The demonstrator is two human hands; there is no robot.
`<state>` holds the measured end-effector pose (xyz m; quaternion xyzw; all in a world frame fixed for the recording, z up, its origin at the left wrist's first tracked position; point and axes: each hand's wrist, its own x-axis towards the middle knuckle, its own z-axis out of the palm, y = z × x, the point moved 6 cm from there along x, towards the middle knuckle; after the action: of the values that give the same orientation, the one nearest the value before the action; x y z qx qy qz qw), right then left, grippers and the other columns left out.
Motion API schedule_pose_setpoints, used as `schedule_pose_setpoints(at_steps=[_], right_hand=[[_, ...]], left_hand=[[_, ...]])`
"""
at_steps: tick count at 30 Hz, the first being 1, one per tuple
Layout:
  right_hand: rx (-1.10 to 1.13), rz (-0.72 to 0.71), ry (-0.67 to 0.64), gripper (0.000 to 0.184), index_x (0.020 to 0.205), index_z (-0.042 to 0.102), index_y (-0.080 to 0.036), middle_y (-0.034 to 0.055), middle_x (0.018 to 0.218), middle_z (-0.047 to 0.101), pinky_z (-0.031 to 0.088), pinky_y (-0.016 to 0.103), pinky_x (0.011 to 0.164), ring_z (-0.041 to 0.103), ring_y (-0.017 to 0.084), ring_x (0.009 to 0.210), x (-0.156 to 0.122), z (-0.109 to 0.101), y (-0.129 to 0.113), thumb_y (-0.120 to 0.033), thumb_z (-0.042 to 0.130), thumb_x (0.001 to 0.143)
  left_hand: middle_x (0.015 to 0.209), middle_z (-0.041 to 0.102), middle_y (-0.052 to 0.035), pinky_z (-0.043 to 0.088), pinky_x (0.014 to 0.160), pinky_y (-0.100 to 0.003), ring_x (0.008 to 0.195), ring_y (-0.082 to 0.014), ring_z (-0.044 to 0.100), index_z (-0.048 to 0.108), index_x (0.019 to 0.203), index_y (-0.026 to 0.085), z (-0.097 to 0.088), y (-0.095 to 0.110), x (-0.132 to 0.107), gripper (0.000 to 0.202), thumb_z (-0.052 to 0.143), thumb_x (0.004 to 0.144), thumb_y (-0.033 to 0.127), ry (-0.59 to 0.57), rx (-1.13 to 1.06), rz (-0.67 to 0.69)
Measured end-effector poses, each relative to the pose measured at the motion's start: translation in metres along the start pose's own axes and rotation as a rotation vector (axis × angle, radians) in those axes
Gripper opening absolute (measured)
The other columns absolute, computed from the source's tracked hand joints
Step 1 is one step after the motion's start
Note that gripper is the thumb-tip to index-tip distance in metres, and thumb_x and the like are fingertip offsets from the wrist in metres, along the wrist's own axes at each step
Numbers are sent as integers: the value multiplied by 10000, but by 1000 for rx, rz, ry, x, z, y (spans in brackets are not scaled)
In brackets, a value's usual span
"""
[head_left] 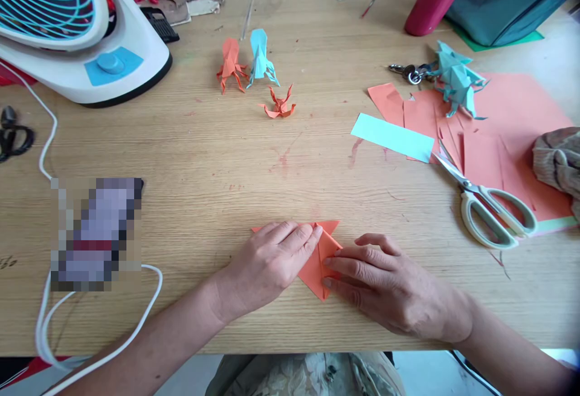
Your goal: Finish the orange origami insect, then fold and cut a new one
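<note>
A folded piece of orange paper (312, 272) lies on the table near its front edge, one point toward me. My left hand (276, 254) presses down over its upper left part, fingers together, with the fingertips along a crease. From the other side, my right hand (385, 281) pinches the paper's right edge between curled fingers and thumb. Both hands hide part of the paper. Farther back stand an orange folded paper figure (231, 64), a light blue one (260, 58) and a smaller orange piece with thin curled points (280, 104).
Scissors (493, 209) lie at right on orange paper sheets (525, 106), near a light blue strip (394, 136) and a blue paper figure (457, 79) with keys (410, 73). A fan (122, 52), a blurred phone (97, 233) and a white cable (154, 299) occupy the left.
</note>
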<state>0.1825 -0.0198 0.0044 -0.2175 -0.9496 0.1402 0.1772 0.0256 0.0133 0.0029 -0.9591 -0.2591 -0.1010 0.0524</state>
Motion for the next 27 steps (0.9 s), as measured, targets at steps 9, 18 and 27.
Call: schedule_pose_setpoints(at_steps=[9, 18, 27], right_hand=[[19, 13, -6, 318, 1198, 674, -114, 111, 1305, 670, 332, 450, 1037, 553, 237, 1208, 0, 1, 1, -139, 402, 1035], [20, 10, -9, 338, 1197, 682, -120, 113, 1294, 680, 369, 455, 1024, 570, 234, 1208, 0, -1, 1, -136, 384, 1039], [16, -20, 45, 331, 1104, 732, -99, 99, 1162, 736, 450, 428, 990, 590, 252, 1214, 7, -6, 0, -113, 410, 1027]], left_hand=[[1182, 694, -107, 518, 891, -348, 988, -209, 625, 580, 1348, 52, -1, 0, 0, 389, 554, 971, 140, -18, -11, -8], [1169, 702, -96, 539, 855, -352, 961, -203, 638, 567, 1360, 38, -3, 0, 1, 385, 507, 995, 144, -10, 1, -1], [1065, 704, -64, 535, 798, -352, 876, -188, 639, 546, 1408, 109, -2, -2, 3, 443, 554, 966, 135, -15, -27, -32]])
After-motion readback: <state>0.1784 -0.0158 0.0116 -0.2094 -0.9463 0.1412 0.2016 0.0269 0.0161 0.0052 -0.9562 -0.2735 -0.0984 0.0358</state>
